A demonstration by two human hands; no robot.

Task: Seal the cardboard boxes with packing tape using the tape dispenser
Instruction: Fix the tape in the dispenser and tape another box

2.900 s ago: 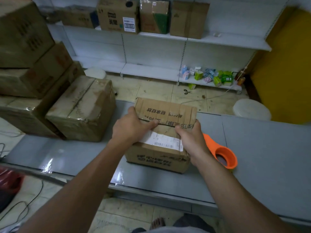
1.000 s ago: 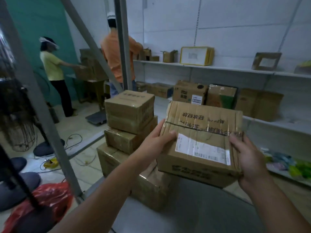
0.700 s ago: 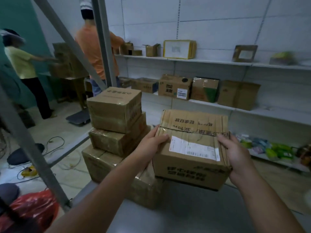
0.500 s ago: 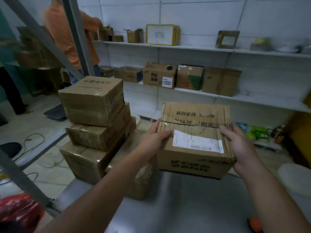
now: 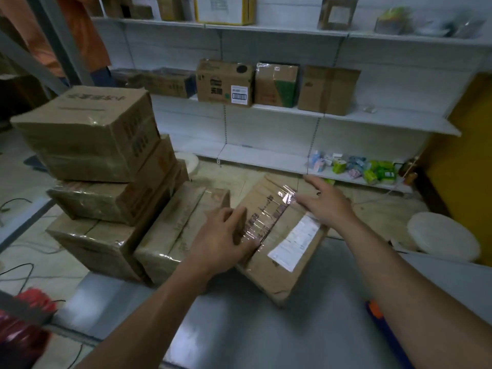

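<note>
**A:** What's different from half a second ago?

**B:** The small brown cardboard box with the white shipping label (image 5: 277, 235) was up in the air, held at both ends. Now it sits tilted against the pile of taped brown cartons (image 5: 106, 182), its near corner on the grey metal worktop (image 5: 266, 336). Clear tape glints across its top seam, so I judge this one sealed and being put aside with the finished ones.

**A:** And the hands?

**B:** The left hand (image 5: 226, 241) lies flat on the box's left edge, fingers together, pressing or steadying it. The right hand (image 5: 326, 205) is spread and open over the far right corner, pinching nothing; whether it touches the cardboard I cannot tell, as the picture is blurred.

**A:** The tape dispenser?

**B:** Only a sliver of orange plastic (image 5: 372, 308) shows on the worktop, right of the labelled box and mostly hidden by the right forearm. It is probably the dispenser. Neither hand holds it.

**A:** Anything in the containers?

**B:** Every carton in the pile is closed, so contents are hidden. On the white wall shelving (image 5: 386, 121) behind the pile more brown boxes stand shut, and small bright packets (image 5: 356, 166) lie loose on the lowest shelf.

**A:** So next?

**B:** Likely another unsealed box, though none is plainly visible.
</note>
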